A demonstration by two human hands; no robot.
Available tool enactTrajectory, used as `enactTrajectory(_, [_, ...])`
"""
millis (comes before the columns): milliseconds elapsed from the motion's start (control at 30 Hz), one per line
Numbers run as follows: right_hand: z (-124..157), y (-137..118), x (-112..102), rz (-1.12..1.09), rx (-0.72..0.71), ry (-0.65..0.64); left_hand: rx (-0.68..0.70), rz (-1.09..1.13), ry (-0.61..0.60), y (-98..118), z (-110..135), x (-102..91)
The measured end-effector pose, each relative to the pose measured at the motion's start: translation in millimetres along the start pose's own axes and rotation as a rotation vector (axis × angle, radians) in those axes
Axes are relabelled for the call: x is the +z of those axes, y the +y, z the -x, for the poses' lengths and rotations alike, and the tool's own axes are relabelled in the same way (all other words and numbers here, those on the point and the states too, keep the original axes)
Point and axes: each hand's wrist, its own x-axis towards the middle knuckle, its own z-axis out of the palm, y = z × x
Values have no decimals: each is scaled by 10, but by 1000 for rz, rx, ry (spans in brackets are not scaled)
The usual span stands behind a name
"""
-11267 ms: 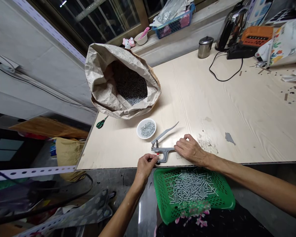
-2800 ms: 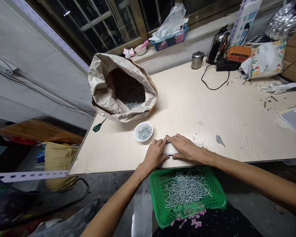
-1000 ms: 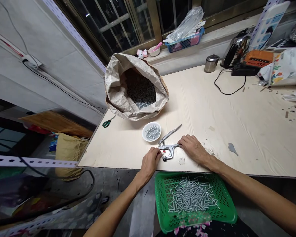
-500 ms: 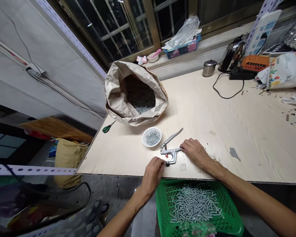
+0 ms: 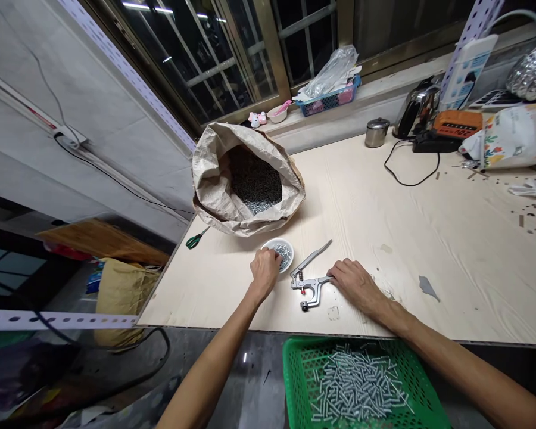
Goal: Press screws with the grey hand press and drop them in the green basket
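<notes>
My left hand [image 5: 265, 271] reaches over the near left rim of a small white bowl [image 5: 291, 263]. Its fingers are drawn together at the small silvery metal pieces [image 5: 284, 253] inside; whether one is pinched is hidden. To the right of the bowl, grey snap-fastener pliers [image 5: 315, 284] lie on the table with their handles spread, a spring and a red tip showing between the jaws. My right hand [image 5: 352, 281] rests on the table, its fingers closed around the end of the lower handle.
A large paper-lined sack [image 5: 208, 187] of dark and silvery metal pieces stands behind the bowl. Below the table's front edge sits a green basket [image 5: 295, 372] of short metal rods [image 5: 361, 384]. Green-handled scissors [image 5: 193, 241] lie at left. A lidded metal canister [image 5: 377, 133] stands at the back.
My left hand has moved from the jaws of the pliers up and left to the bowl. My right hand stays on the handle. The view has tilted slightly.
</notes>
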Motion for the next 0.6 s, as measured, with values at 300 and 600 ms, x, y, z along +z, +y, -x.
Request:
enactTrajectory(300, [-22,-1,37,10,10,-25,98,4,38,-74,-29,55])
enactTrajectory(600, [-41,-21,-6,61,-4,-53,-56,760,27,-185,415,-72])
